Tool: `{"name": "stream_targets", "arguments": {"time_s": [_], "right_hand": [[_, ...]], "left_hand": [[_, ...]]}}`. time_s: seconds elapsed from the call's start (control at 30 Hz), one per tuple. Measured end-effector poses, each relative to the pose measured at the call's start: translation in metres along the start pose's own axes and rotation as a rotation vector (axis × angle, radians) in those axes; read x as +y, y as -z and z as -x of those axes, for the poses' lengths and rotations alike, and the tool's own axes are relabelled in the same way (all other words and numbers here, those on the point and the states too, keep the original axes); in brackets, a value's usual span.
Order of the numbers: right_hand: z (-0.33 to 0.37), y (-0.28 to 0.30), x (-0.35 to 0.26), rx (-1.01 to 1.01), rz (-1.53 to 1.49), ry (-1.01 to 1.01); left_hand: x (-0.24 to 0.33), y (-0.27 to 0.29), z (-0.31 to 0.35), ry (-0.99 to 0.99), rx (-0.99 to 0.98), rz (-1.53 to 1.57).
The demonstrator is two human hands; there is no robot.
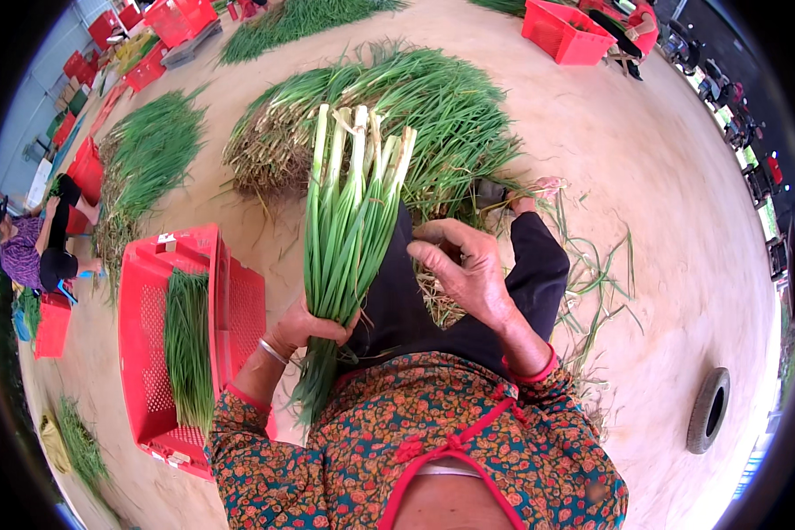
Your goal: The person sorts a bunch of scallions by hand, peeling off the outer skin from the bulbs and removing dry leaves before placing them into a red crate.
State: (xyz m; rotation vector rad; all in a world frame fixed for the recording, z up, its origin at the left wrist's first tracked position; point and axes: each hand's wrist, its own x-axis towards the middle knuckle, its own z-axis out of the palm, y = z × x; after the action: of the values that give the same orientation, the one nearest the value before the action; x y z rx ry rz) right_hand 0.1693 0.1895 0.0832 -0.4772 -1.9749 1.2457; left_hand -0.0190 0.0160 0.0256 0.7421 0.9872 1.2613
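My left hand (314,327) is wrapped round the lower part of a bundle of garlic chives (349,221). The pale, trimmed-looking ends point up and away from me; the green leaf tips hang below my fist. To the right of the bundle, my right hand (464,269) is raised over my lap, its thumb and fingers bent but apart, with nothing visible between them. Just beyond my knees lies a large heap of chives (433,110), its brown roots on the left side. Left of me, a red crate (238,305) holds more chives (188,344) along one side.
Loose leaves (592,287) litter the floor by my right leg. A tyre (708,409) lies at the far right. Another chive heap (155,146) is at the left, near a seated person (31,243). A red crate (567,34) stands at the back right beside another person.
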Motion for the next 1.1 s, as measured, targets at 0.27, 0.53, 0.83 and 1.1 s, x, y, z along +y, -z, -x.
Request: {"name": "stream_targets", "arguments": {"time_s": [0.27, 0.53, 0.83, 1.1], "right_hand": [[-0.020, -0.037, 0.004, -0.027, 0.109, 0.170], [-0.002, -0.016, -0.002, -0.273, -0.808, -0.396], [0.034, 0.005, -0.028, -0.522, -1.641, -0.416], [0.018, 0.043, -0.049, -0.396, -2.007, 0.007]], "left_hand": [[0.003, 0.002, -0.009, 0.050, 0.006, -0.030], [-0.005, 0.012, -0.008, 0.007, 0.035, -0.278], [0.002, -0.003, -0.016, -0.073, 0.018, -0.274], [-0.004, 0.005, -0.009, -0.076, 0.101, -0.232]]}}
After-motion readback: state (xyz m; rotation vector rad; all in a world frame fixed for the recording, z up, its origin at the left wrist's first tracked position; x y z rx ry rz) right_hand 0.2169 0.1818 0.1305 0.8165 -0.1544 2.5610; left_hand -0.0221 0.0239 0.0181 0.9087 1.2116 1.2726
